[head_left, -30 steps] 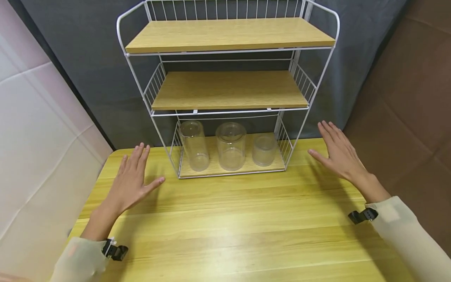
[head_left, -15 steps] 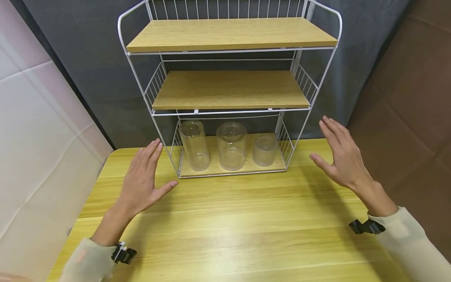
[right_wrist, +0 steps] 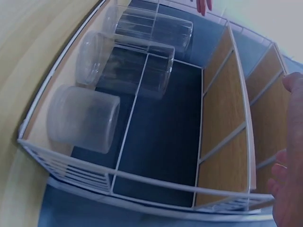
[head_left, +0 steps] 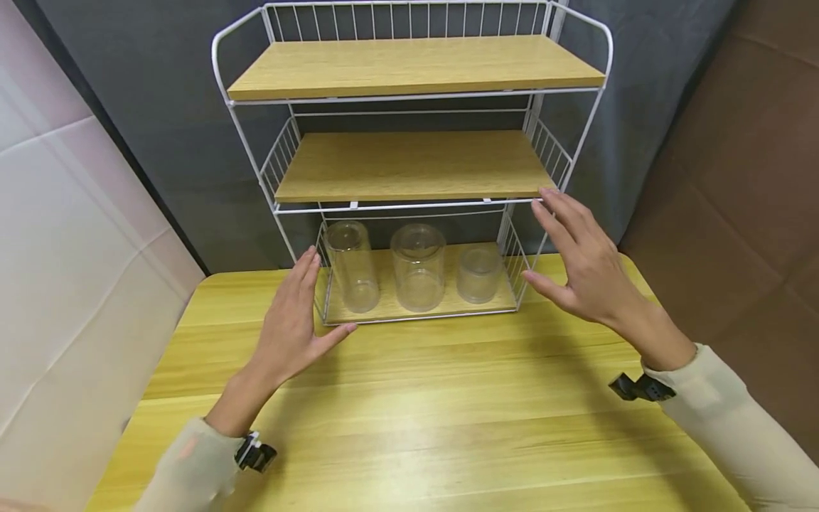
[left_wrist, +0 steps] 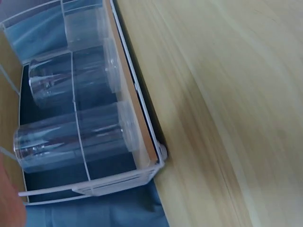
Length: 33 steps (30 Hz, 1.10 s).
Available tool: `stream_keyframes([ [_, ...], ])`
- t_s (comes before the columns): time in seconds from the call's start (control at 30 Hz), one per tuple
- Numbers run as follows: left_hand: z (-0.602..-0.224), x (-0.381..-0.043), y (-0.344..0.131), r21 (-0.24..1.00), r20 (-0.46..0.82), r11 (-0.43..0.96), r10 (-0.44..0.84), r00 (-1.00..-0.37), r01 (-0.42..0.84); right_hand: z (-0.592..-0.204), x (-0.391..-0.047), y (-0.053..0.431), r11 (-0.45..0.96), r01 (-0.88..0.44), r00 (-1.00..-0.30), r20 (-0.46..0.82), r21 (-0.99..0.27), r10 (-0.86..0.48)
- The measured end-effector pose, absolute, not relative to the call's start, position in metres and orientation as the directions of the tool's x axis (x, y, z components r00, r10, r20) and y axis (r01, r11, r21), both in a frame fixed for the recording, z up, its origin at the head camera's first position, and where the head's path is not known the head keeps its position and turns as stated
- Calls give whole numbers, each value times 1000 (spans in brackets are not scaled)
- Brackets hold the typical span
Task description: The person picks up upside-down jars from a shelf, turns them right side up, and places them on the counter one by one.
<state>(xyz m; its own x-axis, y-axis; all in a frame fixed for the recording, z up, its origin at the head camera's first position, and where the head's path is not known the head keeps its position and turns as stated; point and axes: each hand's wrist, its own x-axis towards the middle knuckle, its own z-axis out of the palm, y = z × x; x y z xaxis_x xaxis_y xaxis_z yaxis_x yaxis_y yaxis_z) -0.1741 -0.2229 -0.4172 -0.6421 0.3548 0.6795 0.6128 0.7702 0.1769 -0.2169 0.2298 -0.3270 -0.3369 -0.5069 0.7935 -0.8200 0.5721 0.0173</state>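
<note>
A white wire rack [head_left: 276, 208] with three wooden shelves stands at the back of the table. On its bottom shelf [head_left: 390, 306] are three clear glass containers: a tall narrow one [head_left: 353, 274], a wider one [head_left: 419, 274] and a short one [head_left: 478, 276]. My left hand [head_left: 288, 323], fingers straight and thumb spread, is over the table at the rack's lower left front corner, overlapping its post. On the other side, my right hand [head_left: 589, 274] is raised with extended fingers, its fingertips right by the middle shelf's front right corner. Neither hand holds anything.
The middle shelf [head_left: 416, 165] and top shelf [head_left: 416, 67] are light wood boards. A dark cloth [head_left: 192, 128] hangs behind the rack. White sheeting [head_left: 70, 284] borders the left side and brown sheeting [head_left: 723, 213] the right. The wooden table [head_left: 409, 412] extends in front.
Both hands have moved inward toward the rack. The left has shifted right to the lower left corner; the right has shifted left to the right post. The containers have stayed put.
</note>
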Motion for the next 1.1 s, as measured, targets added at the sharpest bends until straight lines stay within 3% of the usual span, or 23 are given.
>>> stream_keyframes([
  [0.4, -419, -192, -201, 296, 706, 716, 282, -650, 632, -312, -246, 206, 638, -761, -390, 704, 117, -594],
  [0.8, -417, -208, -183, 567, 604, 653, 84, -792, 502, -306, -266, 191, 673, -710, -404, 662, 209, -631],
  [1.1, -415, -224, -176, 694, 524, 595, -32, -851, 405, -308, -269, 184, 698, -673, -431, 637, 245, -639],
])
